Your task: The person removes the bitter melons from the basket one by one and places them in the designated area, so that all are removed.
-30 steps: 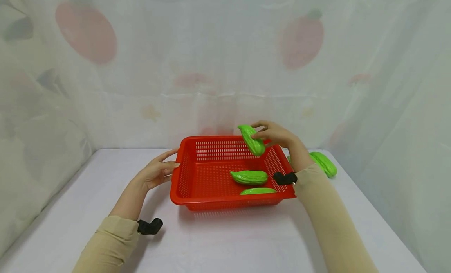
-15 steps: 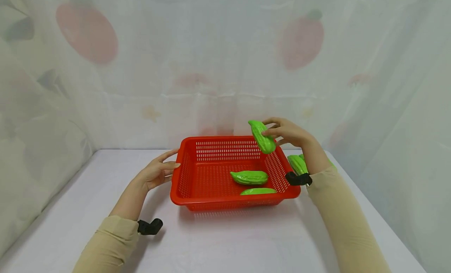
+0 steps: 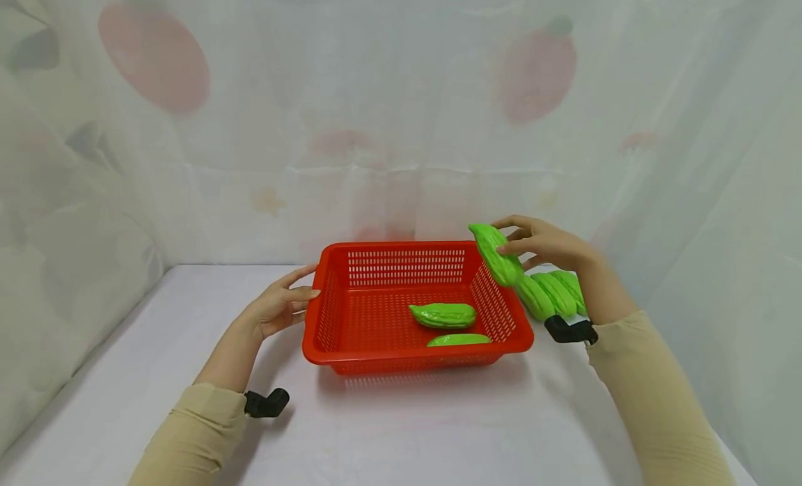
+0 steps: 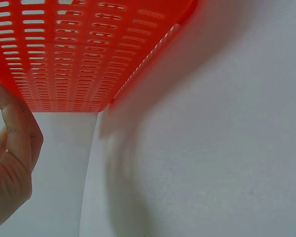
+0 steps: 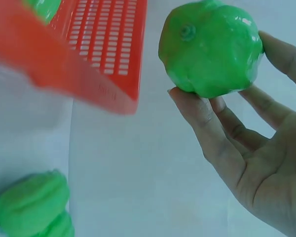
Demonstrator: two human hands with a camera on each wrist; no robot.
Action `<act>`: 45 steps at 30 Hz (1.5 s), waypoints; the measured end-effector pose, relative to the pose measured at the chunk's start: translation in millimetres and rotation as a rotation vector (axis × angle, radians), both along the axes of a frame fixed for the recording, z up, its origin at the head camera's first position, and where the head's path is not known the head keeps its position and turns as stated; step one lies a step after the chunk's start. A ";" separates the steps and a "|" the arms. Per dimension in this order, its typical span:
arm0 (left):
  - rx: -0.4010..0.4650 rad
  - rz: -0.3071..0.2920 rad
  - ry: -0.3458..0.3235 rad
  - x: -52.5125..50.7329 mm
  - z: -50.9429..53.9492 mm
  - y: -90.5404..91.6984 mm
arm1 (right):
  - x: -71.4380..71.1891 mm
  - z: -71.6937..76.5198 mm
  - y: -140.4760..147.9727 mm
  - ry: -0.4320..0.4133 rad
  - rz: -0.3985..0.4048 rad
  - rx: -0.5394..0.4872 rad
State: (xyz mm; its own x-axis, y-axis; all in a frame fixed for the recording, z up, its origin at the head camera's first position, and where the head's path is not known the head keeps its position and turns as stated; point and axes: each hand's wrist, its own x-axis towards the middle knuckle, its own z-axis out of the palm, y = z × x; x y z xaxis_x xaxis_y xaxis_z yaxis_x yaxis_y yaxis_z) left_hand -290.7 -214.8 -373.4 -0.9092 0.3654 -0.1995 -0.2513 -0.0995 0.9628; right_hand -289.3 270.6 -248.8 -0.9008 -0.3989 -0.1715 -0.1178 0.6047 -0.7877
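My right hand (image 3: 548, 244) pinches a bright green bitter melon (image 3: 497, 255) between thumb and fingers, above the right rim of a red plastic basket (image 3: 376, 357). In the right wrist view the rounded end of this bitter melon (image 5: 212, 49) faces the camera. My left hand (image 3: 278, 306) holds the basket's left rim; its curled fingers (image 4: 20, 131) show against the basket wall in the left wrist view. Inside the basket, toward its right side, lie a bitter melon (image 3: 443, 315) and another bitter melon (image 3: 459, 340), partly hidden by the front rim.
Right of the basket, more bitter melons (image 3: 554, 292) lie side by side on the white table (image 3: 401, 430), partly covered by the right hand and forearm. A pale printed curtain (image 3: 388, 124) hangs behind and along both sides.
My right hand has moved right with the bitter melon, from over the basket to its right rim, rising slightly and then lowering. The left hand and basket stay put.
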 end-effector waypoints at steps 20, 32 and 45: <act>-0.004 0.012 0.002 1.7 0.0 -3.5 | 33.2 -23.1 56.2 -0.027 -0.038 0.067; 0.006 0.014 -0.010 2.1 0.4 0.3 | 52.2 -48.9 94.9 -0.099 -0.062 0.053; 0.001 0.012 -0.008 1.9 0.4 -0.2 | 66.3 -86.4 121.0 -0.246 -0.076 0.056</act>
State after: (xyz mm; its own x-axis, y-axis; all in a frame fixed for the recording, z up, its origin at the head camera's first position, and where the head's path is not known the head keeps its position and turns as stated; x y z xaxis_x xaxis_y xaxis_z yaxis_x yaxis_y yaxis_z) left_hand -288.8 -215.1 -373.0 -0.9120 0.3544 -0.2065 -0.2576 -0.1031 0.9607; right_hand -223.1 391.6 -335.2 -0.8562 -0.3158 -0.4089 0.1201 0.6481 -0.7520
